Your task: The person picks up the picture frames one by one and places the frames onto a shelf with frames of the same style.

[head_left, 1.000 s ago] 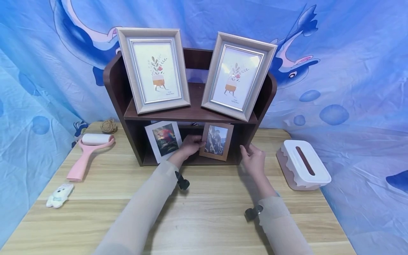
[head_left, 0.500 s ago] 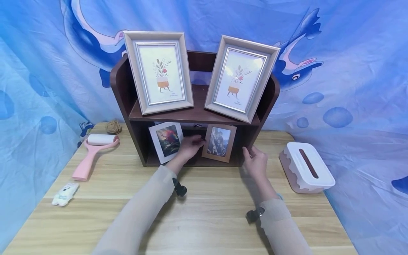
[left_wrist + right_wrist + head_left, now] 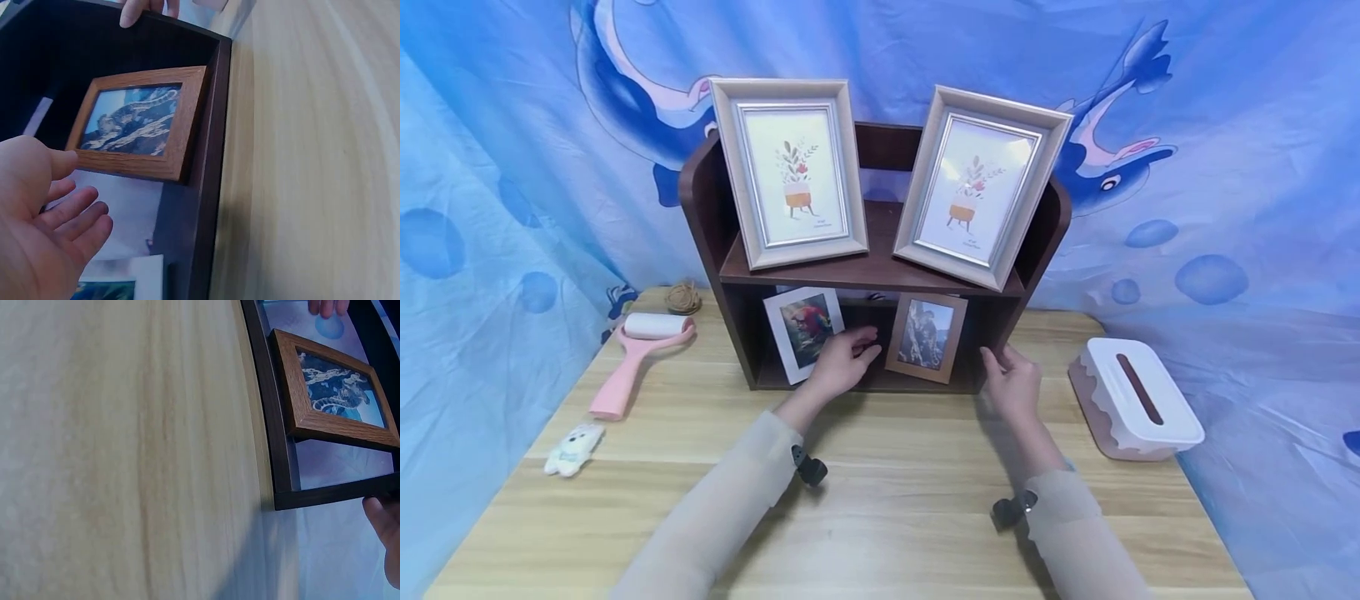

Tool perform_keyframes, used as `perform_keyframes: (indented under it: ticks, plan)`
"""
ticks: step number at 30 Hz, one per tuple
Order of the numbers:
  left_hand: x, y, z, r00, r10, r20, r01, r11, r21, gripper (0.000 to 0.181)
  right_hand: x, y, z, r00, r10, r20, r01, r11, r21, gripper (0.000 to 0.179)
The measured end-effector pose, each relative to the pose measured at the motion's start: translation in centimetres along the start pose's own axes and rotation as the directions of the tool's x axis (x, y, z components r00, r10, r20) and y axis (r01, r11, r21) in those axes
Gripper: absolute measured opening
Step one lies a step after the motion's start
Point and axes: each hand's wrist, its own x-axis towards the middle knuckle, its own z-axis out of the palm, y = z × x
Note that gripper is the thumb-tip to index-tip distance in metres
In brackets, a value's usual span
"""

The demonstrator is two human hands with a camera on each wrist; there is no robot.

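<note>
A dark brown two-tier shelf (image 3: 872, 382) stands on the table. My left hand (image 3: 842, 364) is inside its lower tier, between two small frames, with fingers loosely bent and nothing in them. To its right leans the brown wooden picture frame (image 3: 927, 337) with a leopard picture; in the left wrist view the thumb overlaps this frame's edge. On the other side is the white picture frame (image 3: 782, 342) with a parrot, partly behind the left hand. My right hand (image 3: 1013, 385) holds the shelf's right side panel near the bottom, thumb at its front edge.
Two large beige picture frames, a left one (image 3: 852, 192) and a right one (image 3: 910, 200), lean on the upper tier. Left on the table are a pink lint roller (image 3: 621, 379), a twine ball (image 3: 682, 297) and a small white plush toy (image 3: 574, 450). A tissue box (image 3: 1176, 417) stands right.
The left hand has drawn back from the brown frame's left edge toward the white frame, its fingers loosening. The right hand stays at the side panel. The head view has shifted slightly.
</note>
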Motion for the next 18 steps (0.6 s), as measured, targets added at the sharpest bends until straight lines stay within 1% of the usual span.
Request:
perform_keyframes:
  ticks: [2,4,6,9,11,14,18]
  plan:
    - [-0.4,0.3,-0.6,0.998,0.058,-0.001,-0.058,0.997,0.059,0.034,0.0,0.0,-0.4,1.0,0.018,0.012,-0.018,1.0,-0.012,0.008]
    - [-0.9,0.5,-1.3,0.995,0.097,-0.003,-0.096,0.985,0.142,0.034,0.0,-0.1,-0.8,0.998,0.058,0.04,-0.057,0.998,-0.007,0.01]
    - [-1.5,0.6,-2.0,0.994,0.114,-0.001,-0.11,0.966,0.235,0.036,0.0,-0.3,-1.2,0.992,0.1,0.076,-0.1,0.995,-0.003,0.013]
    - [-2.4,0.8,-3.0,0.994,0.112,0.008,-0.107,0.933,0.343,0.038,0.0,-0.5,-2.1,0.984,0.14,0.107,-0.139,0.99,-0.013,0.021]
    - [-3.0,0.9,-3.7,0.993,0.114,0.01,-0.109,0.916,0.385,0.039,-0.1,-0.6,-2.7,0.984,0.141,0.106,-0.138,0.99,-0.038,0.028]
    - [-3.9,1.0,-4.6,0.992,0.123,0.005,-0.114,0.895,0.431,0.041,-0.3,-0.9,-3.5,0.99,0.114,0.085,-0.106,0.991,-0.087,0.036]
    - [-5.2,1.0,-5.9,0.989,0.147,-0.004,-0.127,0.869,0.479,0.044,-0.8,-1.6,-4.6,0.992,0.066,0.108,-0.05,0.988,-0.148,0.035]
